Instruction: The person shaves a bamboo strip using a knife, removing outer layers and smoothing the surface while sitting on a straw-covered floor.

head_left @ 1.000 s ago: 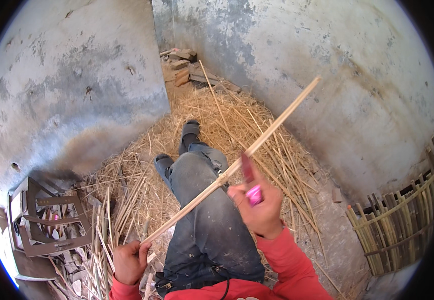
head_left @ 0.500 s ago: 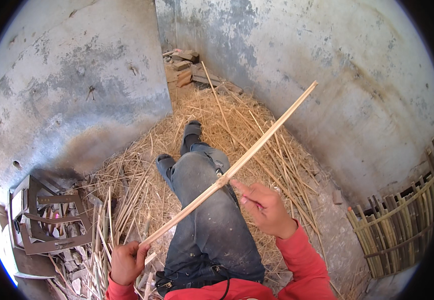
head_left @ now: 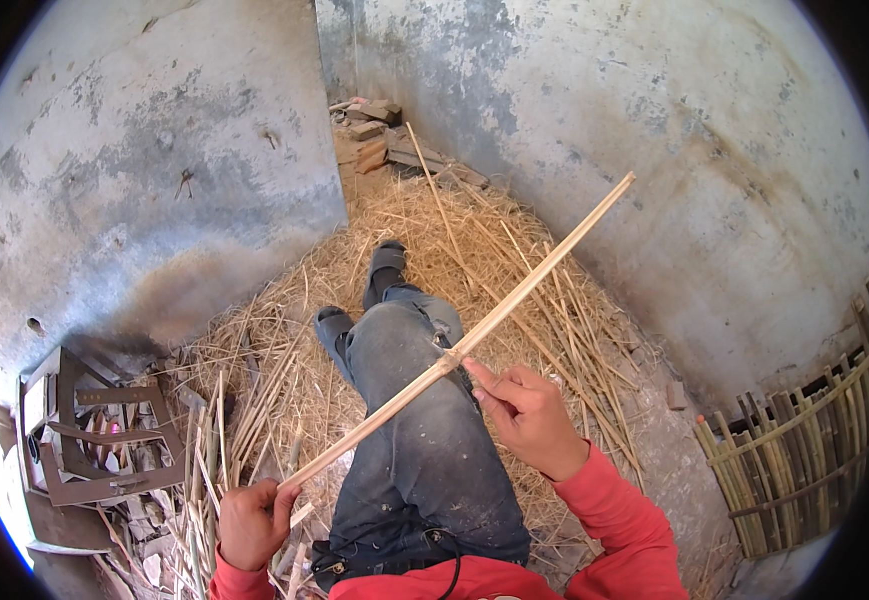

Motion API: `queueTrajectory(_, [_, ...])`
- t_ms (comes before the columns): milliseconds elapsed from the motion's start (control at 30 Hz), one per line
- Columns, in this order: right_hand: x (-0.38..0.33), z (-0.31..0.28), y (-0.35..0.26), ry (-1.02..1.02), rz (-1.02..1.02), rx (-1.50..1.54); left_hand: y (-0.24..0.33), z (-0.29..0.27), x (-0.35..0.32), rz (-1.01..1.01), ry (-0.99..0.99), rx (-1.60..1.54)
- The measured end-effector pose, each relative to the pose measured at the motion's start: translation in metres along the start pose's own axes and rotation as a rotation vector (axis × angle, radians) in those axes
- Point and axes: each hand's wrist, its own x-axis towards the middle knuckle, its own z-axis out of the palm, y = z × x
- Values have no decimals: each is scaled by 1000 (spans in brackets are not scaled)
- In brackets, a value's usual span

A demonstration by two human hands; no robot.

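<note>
A long split bamboo strip [head_left: 379,412] slants across my thighs, rising toward the far right, with a knobby node near its middle. My left hand [head_left: 252,525] is closed round its lower end, the thumb pressed on top. By the node, just on its near side, is my right hand [head_left: 534,415]. Its index finger reaches out to the strip, and the other fingers are curled in. Whatever those curled fingers may hold is hidden. Beneath the strip are my legs in dusty dark trousers [head_left: 434,450].
Straw-like shavings [head_left: 354,250] and loose bamboo strips [head_left: 579,345] cover the floor. A brown frame-like object [head_left: 114,490] stands at the left, a slatted bamboo panel [head_left: 794,455] at the right. Bricks [head_left: 374,112] lie in the far corner between worn plaster walls [head_left: 634,100].
My right thumb has moved up closer to the index finger, and that hand has turned slightly by the node. The strip's far end has dipped a little; my left hand keeps its grip.
</note>
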Motion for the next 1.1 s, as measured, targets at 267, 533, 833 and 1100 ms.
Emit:
queueTrajectory(267, [-3, 1, -9, 92, -30, -290, 2, -1, 1, 25, 13, 28])
queueTrajectory(533, [-8, 8, -1, 100, -38, -277, -1, 0, 1, 35, 48, -11])
queueTrajectory(833, [-9, 23, 14, -4, -127, -561, 7, 0, -3, 91, 117, 142])
queueTrajectory(1100, [9, 17, 29, -53, -245, -625, 13, 2, -6, 112, 164, 140])
